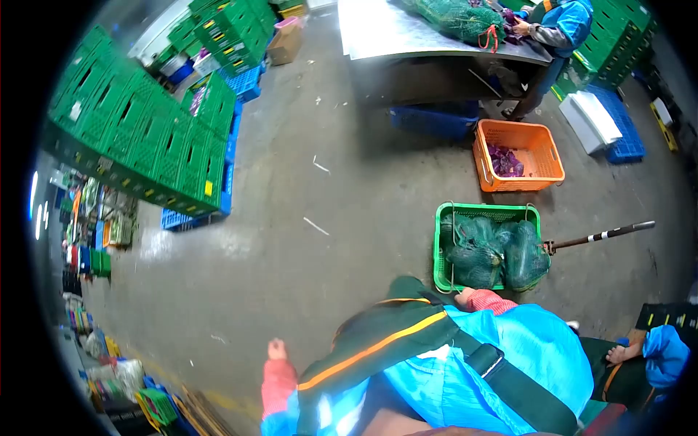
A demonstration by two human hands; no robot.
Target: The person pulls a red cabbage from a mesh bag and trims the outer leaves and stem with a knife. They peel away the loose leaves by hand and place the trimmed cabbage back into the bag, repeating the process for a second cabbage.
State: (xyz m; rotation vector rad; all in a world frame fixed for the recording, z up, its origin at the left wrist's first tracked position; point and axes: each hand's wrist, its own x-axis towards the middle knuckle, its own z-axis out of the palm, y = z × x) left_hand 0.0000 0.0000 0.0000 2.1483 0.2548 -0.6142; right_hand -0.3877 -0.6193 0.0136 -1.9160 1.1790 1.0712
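Note:
A green plastic crate point(439, 254) with wire handles stands on the floor in front of me, to the right. Inside it are full green mesh bags point(476, 251), their contents hard to make out. My right hand point(463, 296), below a red-checked cuff, is closed at the crate's near rim, by the lower end of the left wire handle. Well away from the crate, my left hand point(276, 349) hangs out over bare floor with nothing visible in it. Its fingers blur together.
Beyond the crate is an orange crate point(520, 185) holding purple leaves. A long-handled tool point(603, 235) reaches the crate's right side. A co-worker point(571, 29) handles purple produce at the metal table point(371, 33). Another person's hand point(622, 354) is at right. Green crates point(138, 138) are stacked left.

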